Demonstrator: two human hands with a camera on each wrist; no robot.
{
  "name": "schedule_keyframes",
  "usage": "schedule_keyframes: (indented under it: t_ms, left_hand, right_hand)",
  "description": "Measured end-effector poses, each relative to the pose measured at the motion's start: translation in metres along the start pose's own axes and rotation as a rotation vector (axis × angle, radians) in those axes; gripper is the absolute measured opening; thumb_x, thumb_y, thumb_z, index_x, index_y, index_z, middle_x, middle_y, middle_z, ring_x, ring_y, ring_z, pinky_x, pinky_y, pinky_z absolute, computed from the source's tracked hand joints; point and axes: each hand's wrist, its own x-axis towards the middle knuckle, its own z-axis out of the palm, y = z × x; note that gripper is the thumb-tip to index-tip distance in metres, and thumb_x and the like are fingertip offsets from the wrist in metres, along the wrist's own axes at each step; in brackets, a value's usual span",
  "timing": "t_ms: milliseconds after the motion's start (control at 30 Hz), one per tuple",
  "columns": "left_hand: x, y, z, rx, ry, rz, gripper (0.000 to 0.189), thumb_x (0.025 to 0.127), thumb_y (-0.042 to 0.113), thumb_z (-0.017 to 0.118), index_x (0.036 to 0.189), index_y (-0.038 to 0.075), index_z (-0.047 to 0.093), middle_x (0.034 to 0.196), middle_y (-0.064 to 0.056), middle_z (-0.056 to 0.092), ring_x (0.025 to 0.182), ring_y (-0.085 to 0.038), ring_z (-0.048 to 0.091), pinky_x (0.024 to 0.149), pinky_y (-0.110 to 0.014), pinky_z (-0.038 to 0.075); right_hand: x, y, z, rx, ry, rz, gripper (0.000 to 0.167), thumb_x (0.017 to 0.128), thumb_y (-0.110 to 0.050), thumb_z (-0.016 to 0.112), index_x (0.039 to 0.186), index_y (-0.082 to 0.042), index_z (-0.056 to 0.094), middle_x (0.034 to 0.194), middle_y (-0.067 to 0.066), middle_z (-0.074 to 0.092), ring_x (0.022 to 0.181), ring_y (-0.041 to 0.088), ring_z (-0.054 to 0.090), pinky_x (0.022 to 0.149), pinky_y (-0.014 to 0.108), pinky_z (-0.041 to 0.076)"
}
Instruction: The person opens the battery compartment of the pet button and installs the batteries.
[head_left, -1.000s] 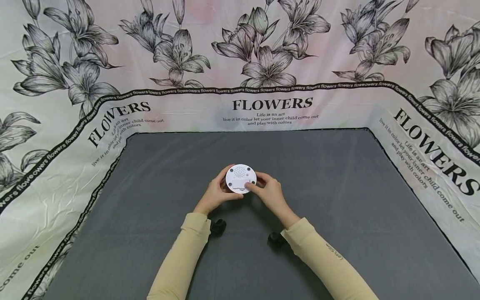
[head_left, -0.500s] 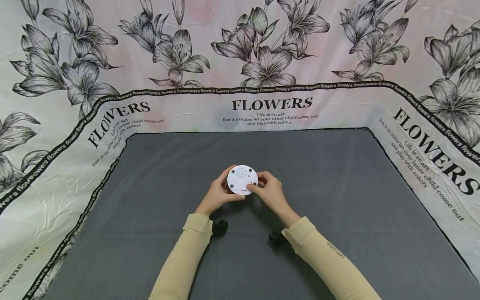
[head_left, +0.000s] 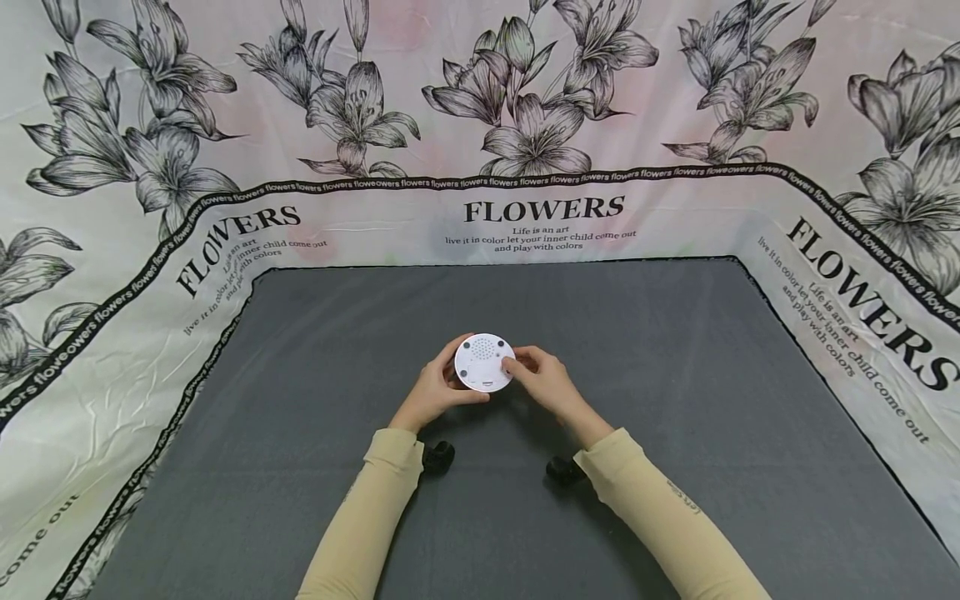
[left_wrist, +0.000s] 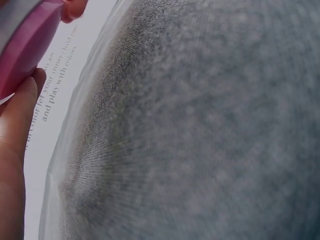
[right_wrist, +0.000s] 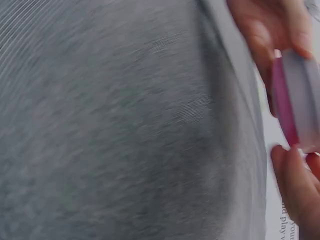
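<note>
A round device (head_left: 483, 364), white on its back face and pink on the other side, is held up above the cloth. Its back carries a cluster of small holes and dark round feet, and faces the head camera. My left hand (head_left: 431, 390) grips it by its left side, thumb along the lower edge. From the right, my right hand (head_left: 546, 383) pinches the rim, thumb on the white face and the other fingers behind it. In the left wrist view the pink side (left_wrist: 32, 42) shows above my left fingers. The right wrist view shows the device's edge (right_wrist: 300, 100) between both hands.
A dark grey cloth (head_left: 360, 517) lies under the hands, bordered by a white flower-printed sheet (head_left: 360, 225) with lettering. Black wrist cameras (head_left: 438, 457) sit by the cuffs of both beige sleeves (head_left: 367, 508).
My right thumb has slid up and right, from the lower part of the white face to its right edge. The dark line near the device's lower edge has faded from view. My left hand keeps its grip.
</note>
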Motion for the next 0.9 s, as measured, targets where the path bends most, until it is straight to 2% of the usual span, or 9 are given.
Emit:
schedule_keyframes:
  t_ms: [100,200,267,367,467,567,733,800,900]
  left_hand:
    - [0.001,0.001,0.001,-0.006,-0.006,0.002,0.093,0.069,0.001,0.081,0.145,0.010,0.029,0.137,-0.008,0.041,0.115,-0.022,0.049,0.088,-0.043,0.045]
    - [0.002,0.002,0.002,-0.015,-0.012,0.002,0.092,0.068,0.000,0.081,0.145,0.013,0.031,0.137,-0.007,0.042,0.115,-0.021,0.049,0.088,-0.041,0.046]
    - [0.002,0.003,0.003,-0.013,-0.013,0.005,0.092,0.068,0.000,0.081,0.144,0.014,0.031,0.137,-0.007,0.042,0.115,-0.021,0.049,0.088,-0.040,0.046]
    - [0.001,0.005,0.004,0.000,-0.020,0.012,0.092,0.068,0.000,0.081,0.144,0.014,0.031,0.137,-0.007,0.042,0.116,-0.021,0.048,0.087,-0.037,0.047]
    - [0.002,0.007,0.005,0.020,-0.031,0.016,0.093,0.068,0.000,0.081,0.145,0.014,0.031,0.137,-0.007,0.042,0.116,-0.021,0.048,0.087,-0.035,0.047]
    - [0.002,0.008,0.004,0.047,-0.049,0.010,0.095,0.069,0.001,0.081,0.146,0.015,0.028,0.136,-0.009,0.043,0.113,-0.021,0.049,0.087,-0.035,0.047]
    - [0.004,0.011,0.002,0.113,-0.101,-0.023,0.103,0.072,0.005,0.080,0.150,0.019,0.014,0.139,-0.013,0.039,0.105,-0.020,0.053,0.086,-0.033,0.047]
    - [0.007,0.005,0.000,0.140,-0.114,-0.047,0.107,0.072,0.008,0.080,0.150,0.024,0.009,0.137,-0.013,0.041,0.100,-0.018,0.057,0.084,-0.032,0.048]
    - [0.011,-0.006,-0.003,0.146,-0.139,-0.108,0.110,0.072,0.013,0.081,0.149,0.030,0.005,0.128,-0.012,0.051,0.094,-0.017,0.061,0.082,-0.031,0.048]
  right_hand:
    - [0.004,-0.002,-0.006,0.182,-0.101,0.101,0.043,0.098,-0.026,0.048,0.124,0.008,0.048,0.105,0.018,0.059,0.089,0.024,0.062,0.080,0.038,0.050]
    - [0.007,-0.001,-0.013,0.334,-0.180,0.213,0.046,0.101,-0.026,0.042,0.124,0.013,0.043,0.094,0.023,0.060,0.082,0.027,0.064,0.074,0.035,0.052]
    - [0.009,0.000,-0.016,0.367,-0.232,0.275,0.049,0.101,-0.030,0.039,0.125,0.013,0.041,0.087,0.023,0.062,0.076,0.030,0.066,0.070,0.034,0.054]
    - [0.009,0.003,-0.019,0.385,-0.313,0.325,0.054,0.102,-0.036,0.034,0.126,0.012,0.040,0.081,0.022,0.063,0.072,0.031,0.066,0.067,0.035,0.054]
    - [0.008,0.007,-0.019,0.434,-0.392,0.332,0.057,0.102,-0.039,0.029,0.124,0.012,0.042,0.083,0.022,0.065,0.076,0.032,0.066,0.071,0.038,0.053]
    - [0.007,0.009,-0.020,0.514,-0.423,0.326,0.057,0.102,-0.038,0.028,0.123,0.012,0.045,0.085,0.022,0.065,0.081,0.033,0.066,0.075,0.038,0.052]
    - [0.009,0.009,-0.022,0.590,-0.425,0.307,0.053,0.103,-0.034,0.029,0.126,0.013,0.041,0.086,0.022,0.065,0.083,0.032,0.066,0.077,0.035,0.051]
    - [0.010,0.010,-0.023,0.597,-0.424,0.305,0.053,0.103,-0.033,0.029,0.127,0.013,0.040,0.087,0.022,0.065,0.083,0.031,0.066,0.078,0.034,0.051]
    - [0.011,0.011,-0.024,0.600,-0.410,0.291,0.052,0.103,-0.031,0.031,0.131,0.013,0.037,0.092,0.022,0.063,0.085,0.031,0.065,0.080,0.035,0.050]
